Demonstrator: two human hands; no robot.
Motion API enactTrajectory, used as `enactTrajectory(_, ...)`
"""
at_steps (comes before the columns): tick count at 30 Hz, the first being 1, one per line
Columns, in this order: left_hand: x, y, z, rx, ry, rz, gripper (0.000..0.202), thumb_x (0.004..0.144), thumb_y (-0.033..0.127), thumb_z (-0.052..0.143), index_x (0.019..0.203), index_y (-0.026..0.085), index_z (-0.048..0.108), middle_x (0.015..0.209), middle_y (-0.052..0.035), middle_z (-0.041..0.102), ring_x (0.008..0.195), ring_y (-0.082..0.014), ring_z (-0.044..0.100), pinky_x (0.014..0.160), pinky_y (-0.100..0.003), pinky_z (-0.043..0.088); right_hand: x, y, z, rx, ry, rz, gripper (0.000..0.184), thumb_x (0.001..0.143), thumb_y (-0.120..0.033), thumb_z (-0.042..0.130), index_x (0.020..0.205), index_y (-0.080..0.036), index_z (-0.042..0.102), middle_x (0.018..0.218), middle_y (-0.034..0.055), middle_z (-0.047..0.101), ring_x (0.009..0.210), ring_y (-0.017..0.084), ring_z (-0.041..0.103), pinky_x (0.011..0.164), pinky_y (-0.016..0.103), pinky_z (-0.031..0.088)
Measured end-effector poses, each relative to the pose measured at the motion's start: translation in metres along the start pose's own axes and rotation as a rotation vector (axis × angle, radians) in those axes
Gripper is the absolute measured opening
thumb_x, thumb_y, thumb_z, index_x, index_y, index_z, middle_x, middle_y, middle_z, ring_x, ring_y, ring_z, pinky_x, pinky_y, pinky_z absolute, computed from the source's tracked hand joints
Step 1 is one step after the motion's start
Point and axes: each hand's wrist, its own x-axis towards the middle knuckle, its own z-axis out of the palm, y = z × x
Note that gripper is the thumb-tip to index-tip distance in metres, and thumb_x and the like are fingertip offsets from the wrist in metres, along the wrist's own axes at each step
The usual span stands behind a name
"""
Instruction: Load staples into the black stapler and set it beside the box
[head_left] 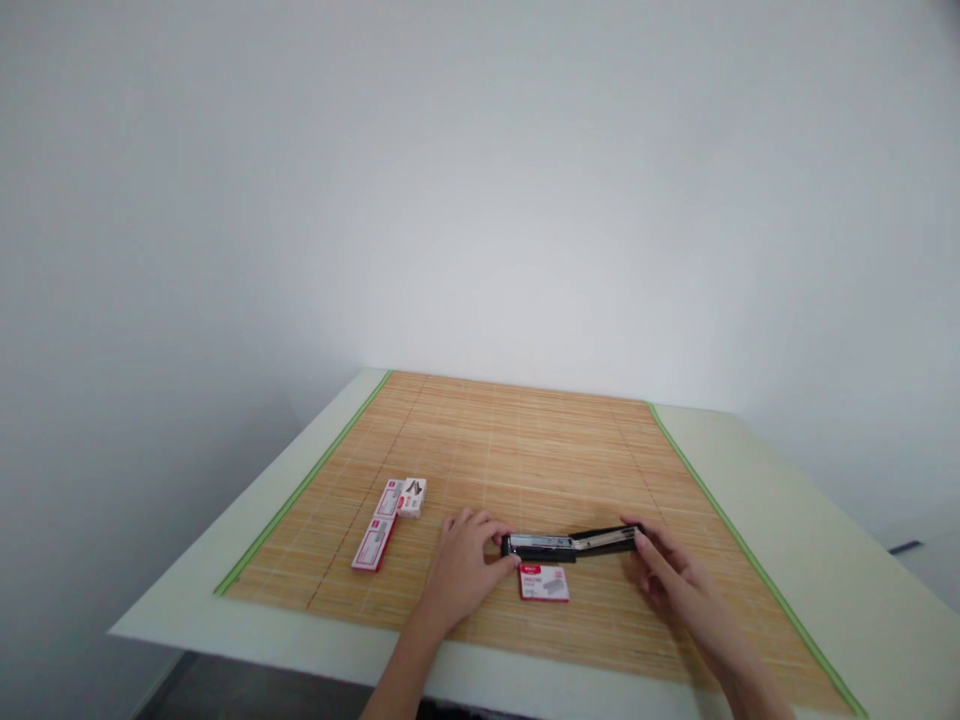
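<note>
A black stapler (574, 545) lies opened out lengthwise on the bamboo mat, its metal inner parts facing up. At its left end my left hand (469, 555) grips the black body between thumb and fingers. My right hand (675, 570) pinches the other end, with the thumb on top and fingers behind. Just in front of the stapler a small red and white staple box (544, 583) lies flat, close to my left thumb. Whether any staples sit inside the stapler is too small to tell.
Left of my hands, two red and white boxes (373, 544) (389, 498) lie end to end, with a smaller white box (412, 497) against the far one. The green-edged bamboo mat (517, 440) covers much of the white table (795, 490). A wall (510, 200) stands behind.
</note>
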Motion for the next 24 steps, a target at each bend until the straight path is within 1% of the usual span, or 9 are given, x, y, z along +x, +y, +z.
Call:
enactTrajectory(3,0.0,0.0,0.0,-0.006,0.001,0.006,0.026,0.082,0.036,0.083,0.106,0.032,0.074,0.103,0.001,0.07,0.104,-0.0251,0.057,0.092,-0.038,0.036,0.007,-0.019,0.011,-0.071,0.005,-0.114,0.053,0.095,-0.062,0.062,0.136,-0.028,0.06,0.079,-0.0011,0.053,0.064,0.015,0.047,0.054,0.027,0.038)
enactTrajectory(6,-0.001,-0.001,0.001,0.003,0.008,0.006,0.027,0.081,0.036,0.084,0.106,0.032,0.074,0.102,0.0017,0.07,0.103,-0.0246,0.057,0.092,-0.037,0.036,0.016,-0.045,0.028,-0.223,-0.046,-0.208,0.046,0.095,-0.058,0.063,0.126,-0.025,0.064,0.087,0.0013,0.06,0.072,0.016,0.052,0.062,0.028,0.043)
enactTrajectory(8,-0.001,-0.001,0.001,0.012,0.008,0.001,0.026,0.081,0.037,0.083,0.105,0.032,0.074,0.102,0.0018,0.07,0.103,-0.0244,0.057,0.091,-0.037,0.036,0.021,-0.063,0.047,-0.349,-0.092,-0.27,0.039,0.096,-0.055,0.063,0.118,-0.023,0.068,0.082,0.0002,0.06,0.075,0.017,0.055,0.067,0.029,0.045)
enactTrajectory(11,-0.001,-0.001,0.001,0.02,0.006,0.008,0.026,0.083,0.038,0.081,0.107,0.031,0.074,0.104,0.001,0.07,0.104,-0.0247,0.057,0.091,-0.037,0.036,0.025,-0.081,0.084,-0.572,-0.13,-0.351,0.026,0.096,-0.046,0.065,0.107,-0.023,0.071,0.078,-0.0013,0.058,0.071,0.016,0.054,0.065,0.029,0.041)
enactTrajectory(14,-0.001,-0.001,0.001,0.031,0.008,0.012,0.022,0.085,0.04,0.078,0.105,0.03,0.074,0.103,-0.0002,0.07,0.104,-0.0254,0.057,0.09,-0.037,0.037,0.025,-0.085,0.12,-0.76,-0.186,-0.416,0.013,0.092,-0.035,0.071,0.098,-0.023,0.071,0.089,0.0011,0.064,0.08,0.018,0.059,0.07,0.029,0.041)
enactTrajectory(17,-0.001,-0.001,0.001,0.042,0.017,0.016,0.017,0.086,0.039,0.076,0.099,0.029,0.073,0.1,-0.0003,0.07,0.103,-0.0257,0.057,0.089,-0.037,0.037,0.024,-0.078,0.142,-0.875,-0.208,-0.404,0.008,0.088,-0.028,0.074,0.094,-0.024,0.071,0.097,0.0032,0.067,0.092,0.021,0.063,0.076,0.03,0.042)
enactTrajectory(18,-0.001,0.0,0.001,0.043,0.019,0.018,0.016,0.086,0.038,0.076,0.098,0.028,0.072,0.1,-0.0003,0.07,0.103,-0.0257,0.057,0.088,-0.037,0.037,0.024,-0.076,0.145,-0.894,-0.211,-0.393,0.008,0.088,-0.027,0.074,0.094,-0.024,0.072,0.098,0.0034,0.067,0.093,0.022,0.064,0.077,0.03,0.042)
enactTrajectory(20,-0.001,0.0,0.001,0.044,0.019,0.018,0.015,0.085,0.037,0.076,0.095,0.028,0.072,0.099,-0.0005,0.07,0.103,-0.026,0.057,0.088,-0.037,0.037,0.024,-0.074,0.144,-0.896,-0.233,-0.374,0.009,0.088,-0.026,0.073,0.097,-0.025,0.073,0.098,0.0033,0.066,0.094,0.022,0.064,0.078,0.03,0.043)
enactTrajectory(24,-0.001,0.002,0.0,0.035,0.019,0.01,0.016,0.086,0.041,0.076,0.094,0.028,0.071,0.099,-0.0006,0.07,0.102,-0.0263,0.057,0.089,-0.038,0.037,0.026,-0.076,0.125,-0.834,-0.309,-0.386,0.013,0.09,-0.027,0.07,0.102,-0.028,0.075,0.101,0.0032,0.066,0.096,0.021,0.062,0.082,0.03,0.045)
